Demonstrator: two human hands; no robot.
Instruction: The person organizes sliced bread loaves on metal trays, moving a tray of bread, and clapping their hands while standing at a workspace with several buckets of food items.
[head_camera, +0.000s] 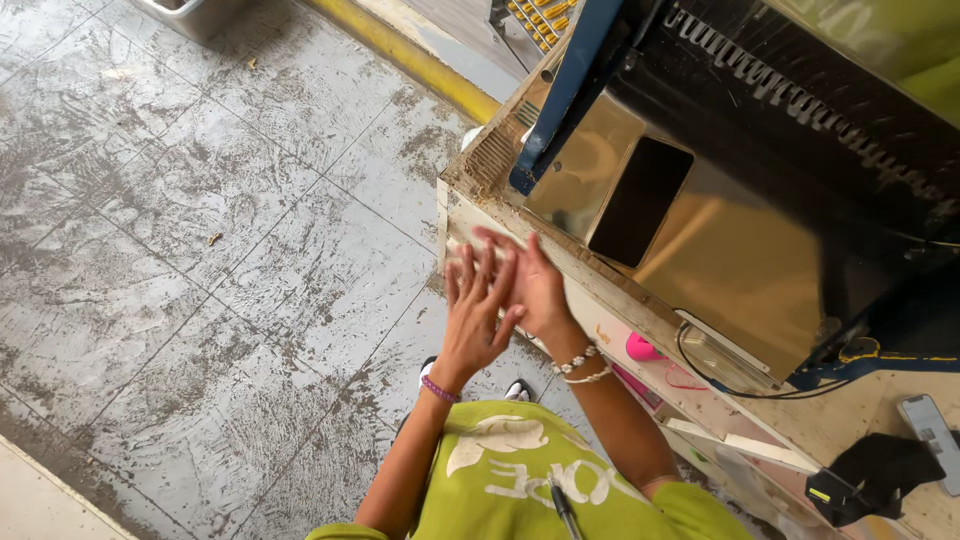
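Wet grey tiled floor (200, 230) lay left of the worn wooden bench (470, 215). Your left hand (478, 312) & right hand (530, 282) were empty, palms pressed together, fingers spread, pointing up-left at bench corner, w/ the steel machine (740, 250) beside.

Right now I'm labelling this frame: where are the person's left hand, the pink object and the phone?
Left hand (478, 310), head view, back of the hand.
Pink object (641, 348), head view, rounded top.
Phone (932, 428), head view, screen middle.

One head-worn camera looks steeply down, close over the wooden counter (800, 420) and tiled floor (200, 250).
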